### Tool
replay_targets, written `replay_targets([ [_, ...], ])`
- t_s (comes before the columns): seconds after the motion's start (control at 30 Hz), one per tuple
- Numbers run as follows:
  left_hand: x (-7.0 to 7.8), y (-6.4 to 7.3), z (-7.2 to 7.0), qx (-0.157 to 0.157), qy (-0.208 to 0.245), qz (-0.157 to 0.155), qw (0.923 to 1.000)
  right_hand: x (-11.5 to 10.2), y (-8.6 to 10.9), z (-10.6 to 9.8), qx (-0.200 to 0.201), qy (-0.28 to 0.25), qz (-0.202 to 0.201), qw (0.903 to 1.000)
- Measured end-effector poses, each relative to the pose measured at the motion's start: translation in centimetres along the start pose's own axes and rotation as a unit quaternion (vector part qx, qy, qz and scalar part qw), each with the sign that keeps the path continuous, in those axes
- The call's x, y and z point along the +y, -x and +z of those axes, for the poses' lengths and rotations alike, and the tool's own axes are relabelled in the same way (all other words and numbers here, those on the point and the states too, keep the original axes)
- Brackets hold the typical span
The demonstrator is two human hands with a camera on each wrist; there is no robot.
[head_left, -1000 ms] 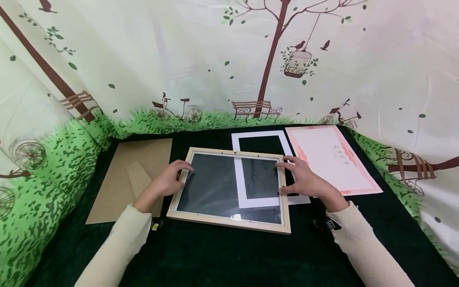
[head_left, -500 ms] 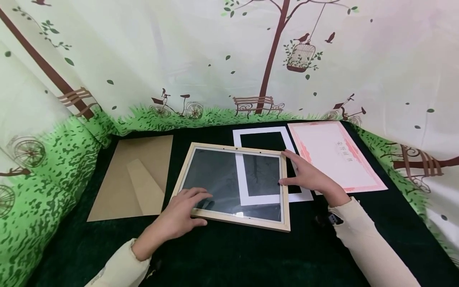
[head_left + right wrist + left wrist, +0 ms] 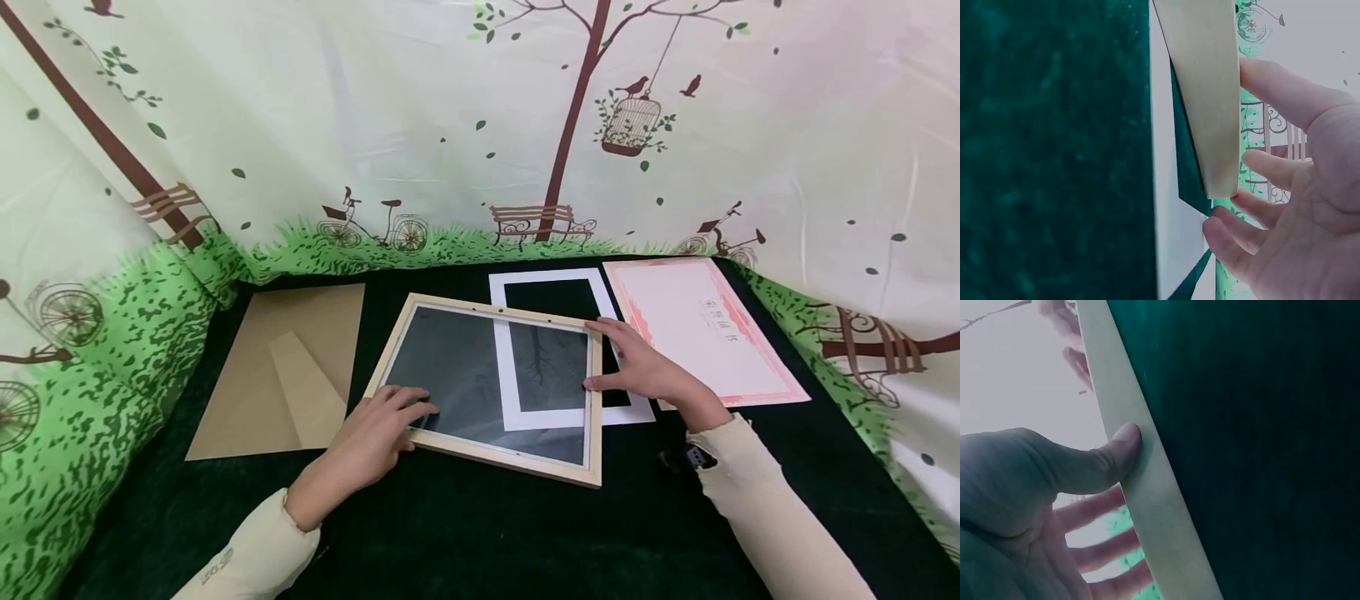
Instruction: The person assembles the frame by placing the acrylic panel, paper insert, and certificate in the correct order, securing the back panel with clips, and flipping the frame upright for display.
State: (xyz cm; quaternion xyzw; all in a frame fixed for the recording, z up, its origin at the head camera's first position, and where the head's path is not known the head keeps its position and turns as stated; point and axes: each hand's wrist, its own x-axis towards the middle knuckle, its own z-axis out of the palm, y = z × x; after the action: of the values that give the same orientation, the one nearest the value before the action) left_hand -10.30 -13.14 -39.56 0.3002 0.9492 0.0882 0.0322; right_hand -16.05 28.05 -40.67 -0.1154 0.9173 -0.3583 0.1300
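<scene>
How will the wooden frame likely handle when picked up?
The wooden frame is probably stiff, given its straight, squared sides. Its clear pane looks glossy, with a reflection, so may be slick, perhaps fragile. Flat and rectangular, the frame likely won't roll.

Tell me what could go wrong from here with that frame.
The left hand has fingers reaching over the clear pane, so they might smudge it. The wooden frame overlaps the white mat, so sliding it could drag or crease the mat. The right hand sits close to the pink-bordered sheet; a careless sweep might shift or bend it.
</scene>
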Motion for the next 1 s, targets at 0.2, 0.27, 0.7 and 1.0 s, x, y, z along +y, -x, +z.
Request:
replay_targets([
  [0.2, -1.9, -1.2, -0.5, -0.004, -0.016, 0.035, 0.9993, -0.3, 0.4, -0.2, 0.006, 0.031, 0.005, 0.9995],
  [0.27, -2.6, -1.5, -0.6, -0.004, -0.013, 0.039, 0.9992, -0.4, 0.4, -0.2, 0.012, 0.033, 0.01, 0.9993],
  [0.7, -5.2, -4.9, -1.0, 0.013, 0.022, 0.062, 0.9977, -0.5, 0.6, -1.2, -0.01, 0.069, 0.068, 0.9953],
  [1.0, -4.0, -2.8, -1.0, 0.078, 0.005, -0.057, 0.9953, -0.7, 0.8, -1.1, -0.022, 0.053, 0.021, 0.9982],
])
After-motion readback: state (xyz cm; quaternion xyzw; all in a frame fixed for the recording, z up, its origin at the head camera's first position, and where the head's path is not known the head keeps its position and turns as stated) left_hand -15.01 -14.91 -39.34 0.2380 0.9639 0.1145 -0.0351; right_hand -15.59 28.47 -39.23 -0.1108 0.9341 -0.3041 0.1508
